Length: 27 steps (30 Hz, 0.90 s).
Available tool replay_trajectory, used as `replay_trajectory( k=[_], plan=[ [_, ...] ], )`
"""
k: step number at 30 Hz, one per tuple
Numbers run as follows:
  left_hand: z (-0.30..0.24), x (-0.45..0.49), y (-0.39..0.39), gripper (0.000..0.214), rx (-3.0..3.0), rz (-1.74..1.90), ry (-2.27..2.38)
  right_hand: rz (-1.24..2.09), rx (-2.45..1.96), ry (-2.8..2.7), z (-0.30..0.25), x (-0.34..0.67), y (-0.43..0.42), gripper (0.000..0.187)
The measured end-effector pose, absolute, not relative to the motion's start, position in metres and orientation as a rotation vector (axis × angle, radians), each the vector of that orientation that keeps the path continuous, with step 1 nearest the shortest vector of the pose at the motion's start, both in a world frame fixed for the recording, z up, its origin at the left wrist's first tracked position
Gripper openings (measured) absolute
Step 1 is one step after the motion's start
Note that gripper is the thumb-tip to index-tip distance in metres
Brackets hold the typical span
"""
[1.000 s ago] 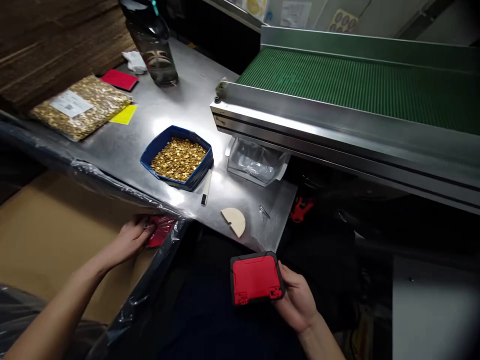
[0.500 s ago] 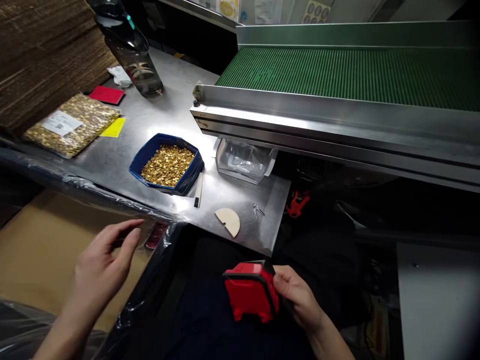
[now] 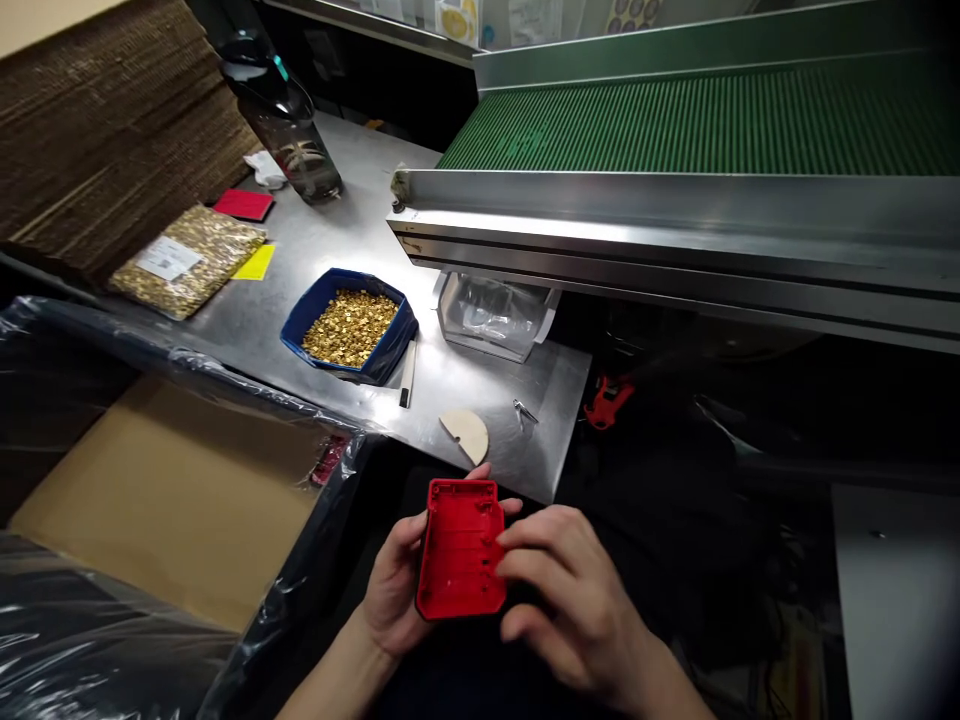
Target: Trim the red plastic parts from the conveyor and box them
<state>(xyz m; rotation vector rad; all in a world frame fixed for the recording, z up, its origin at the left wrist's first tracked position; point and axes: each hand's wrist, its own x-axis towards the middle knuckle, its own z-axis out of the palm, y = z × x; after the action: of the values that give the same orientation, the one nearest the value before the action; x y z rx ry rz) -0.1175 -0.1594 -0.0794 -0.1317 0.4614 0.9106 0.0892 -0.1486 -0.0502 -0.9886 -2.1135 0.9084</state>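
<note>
One red shell [image 3: 459, 550] between hands [image 3: 394, 605] [image 3: 581, 600]

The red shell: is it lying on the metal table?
No, the red shell is held in the left hand, with the right hand close beside it.

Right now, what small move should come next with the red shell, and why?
I'd probably ease the right grip back slightly. The left grip cradles the shell from behind, hollow side in view, so it looks supported; the right one is loosely open at its right edge, whether touching I can't tell.
</note>
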Motion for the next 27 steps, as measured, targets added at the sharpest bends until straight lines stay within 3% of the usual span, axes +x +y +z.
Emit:
replay_trajectory(
  k=[3,8,27],
  plan=[
    [-0.077,-0.116,-0.158,0.083,-0.056,0.889,0.338,0.973,-1.259,-1.74,-0.052,0.111,-0.158,0.005],
    [-0.082,-0.104,-0.157,0.086,-0.049,0.865,0.292,1.148,-1.555,-1.401,-0.063,0.122,-0.169,0.01],
    [-0.085,-0.099,-0.158,0.083,0.101,0.836,0.397,1.27,-1.54,-1.471,-0.058,0.114,-0.166,0.01]
  ],
)
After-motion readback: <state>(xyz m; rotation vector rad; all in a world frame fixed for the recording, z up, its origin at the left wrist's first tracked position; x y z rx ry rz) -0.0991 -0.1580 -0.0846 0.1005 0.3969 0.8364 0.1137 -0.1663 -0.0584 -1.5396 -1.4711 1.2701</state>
